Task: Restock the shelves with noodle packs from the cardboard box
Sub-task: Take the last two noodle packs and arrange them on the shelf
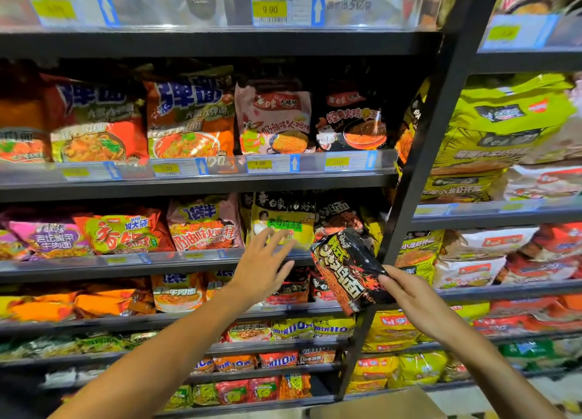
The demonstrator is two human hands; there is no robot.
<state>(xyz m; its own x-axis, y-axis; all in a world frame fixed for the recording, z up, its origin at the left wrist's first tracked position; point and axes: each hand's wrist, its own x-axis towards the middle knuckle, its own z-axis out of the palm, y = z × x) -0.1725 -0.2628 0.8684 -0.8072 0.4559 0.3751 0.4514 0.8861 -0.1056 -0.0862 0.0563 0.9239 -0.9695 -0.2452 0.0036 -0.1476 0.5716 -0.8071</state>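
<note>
Black noodle pack (349, 270), tilted, pinched at its right edge by right hand (409, 296), just before the shelf (189, 262) front. Left hand (261, 267) spread, fingers straight, reaching toward yellow packs (283, 223), holding nothing.

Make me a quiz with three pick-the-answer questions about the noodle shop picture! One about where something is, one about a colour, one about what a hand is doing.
1. Where is the yellow noodle pack that the left hand reaches toward?
A. on the floor
B. on a shelf, left of the black packs
C. in a box

2. What colour is the noodle pack in the right hand?
A. mostly black
B. pink
C. green

3. What is the left hand doing?
A. gripping a pack
B. making a fist
C. open, fingers spread

Answers: 1 B, it stands on the shelf beside black packs. 2 A, black wrapper with flame print. 3 C, the fingers are straight and hold nothing.
</note>
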